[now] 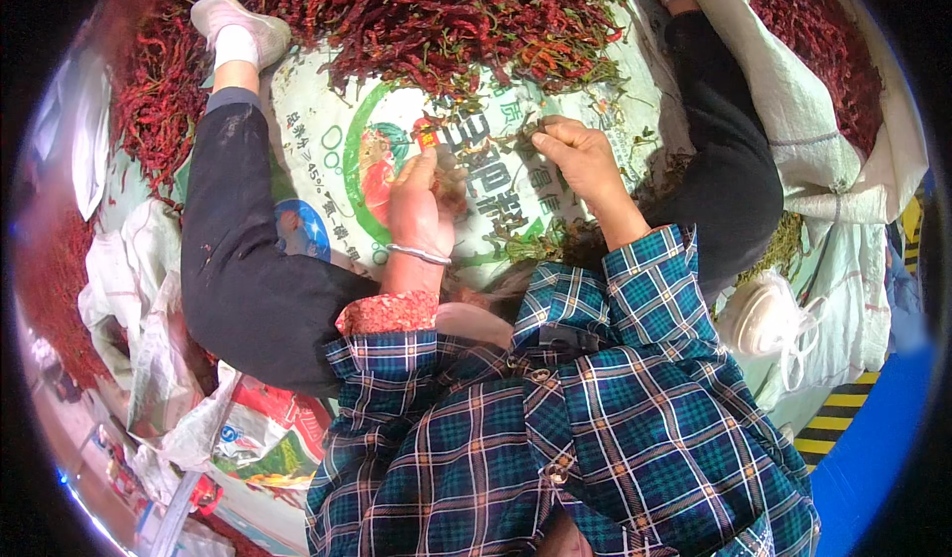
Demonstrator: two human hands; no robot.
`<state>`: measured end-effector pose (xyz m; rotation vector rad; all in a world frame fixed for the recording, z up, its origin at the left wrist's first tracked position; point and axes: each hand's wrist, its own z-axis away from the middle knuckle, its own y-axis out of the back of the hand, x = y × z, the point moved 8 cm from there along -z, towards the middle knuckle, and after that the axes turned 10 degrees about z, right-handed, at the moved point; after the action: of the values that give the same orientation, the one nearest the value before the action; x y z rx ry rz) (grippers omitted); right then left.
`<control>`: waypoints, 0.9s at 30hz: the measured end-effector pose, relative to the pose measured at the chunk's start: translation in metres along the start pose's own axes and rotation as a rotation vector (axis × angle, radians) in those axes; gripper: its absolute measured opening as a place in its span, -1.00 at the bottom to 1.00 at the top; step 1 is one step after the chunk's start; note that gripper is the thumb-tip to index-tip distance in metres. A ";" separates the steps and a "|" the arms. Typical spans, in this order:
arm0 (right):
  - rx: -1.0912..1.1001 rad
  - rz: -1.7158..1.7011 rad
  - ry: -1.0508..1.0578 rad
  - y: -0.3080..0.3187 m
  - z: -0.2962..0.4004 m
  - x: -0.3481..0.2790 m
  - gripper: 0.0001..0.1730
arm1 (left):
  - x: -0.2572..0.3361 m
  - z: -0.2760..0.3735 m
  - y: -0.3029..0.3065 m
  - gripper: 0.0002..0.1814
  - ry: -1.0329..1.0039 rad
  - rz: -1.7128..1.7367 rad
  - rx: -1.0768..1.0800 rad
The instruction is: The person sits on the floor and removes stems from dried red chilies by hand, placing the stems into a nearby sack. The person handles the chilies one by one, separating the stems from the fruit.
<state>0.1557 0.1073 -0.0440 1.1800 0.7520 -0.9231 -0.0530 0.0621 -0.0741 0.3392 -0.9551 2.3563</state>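
A large pile of dried red chili peppers point(461, 21) lies before me, over the far end of a white woven sack point(312, 177) printed with a fruit picture and writing. Above the sack my left hand point(420, 207) is raised with a silver bangle on its wrist; the fingers are curled and blurred, and whether they hold something is unclear. To its right, my right hand point(580, 155) pinches a small brown bunch of chili stems point(531, 130) between thumb and fingertips. Loose stems and leaf bits point(547, 241) are scattered on the sack beneath the hands.
My dark-trousered legs point(230, 207) spread to both sides. An open white woven sack point(788, 73) of red chilies stands at the right, above a white round object with straps point(755, 319). Crumpled sacks point(141, 282) lie at left. A yellow-black striped edge point(837, 416) borders a blue surface point(885, 438).
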 end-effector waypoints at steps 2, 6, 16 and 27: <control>0.076 0.255 0.013 0.007 0.002 -0.002 -0.74 | -0.009 -0.001 0.001 -0.72 0.044 -0.048 0.024; -0.232 0.197 0.141 -0.033 0.021 -0.046 -0.74 | -0.026 -0.012 0.004 -0.69 0.150 0.087 -0.034; -0.030 0.696 0.408 -0.089 -0.042 -0.080 -0.82 | -0.014 -0.017 0.028 -0.81 0.006 0.214 0.111; 0.041 0.162 -0.090 -0.026 -0.040 -0.015 -0.80 | 0.001 -0.011 0.028 -0.78 -0.069 0.112 0.138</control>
<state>0.1253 0.1460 -0.0512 1.2083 0.5593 -0.8540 -0.0709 0.0542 -0.0972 0.4342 -0.8646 2.5344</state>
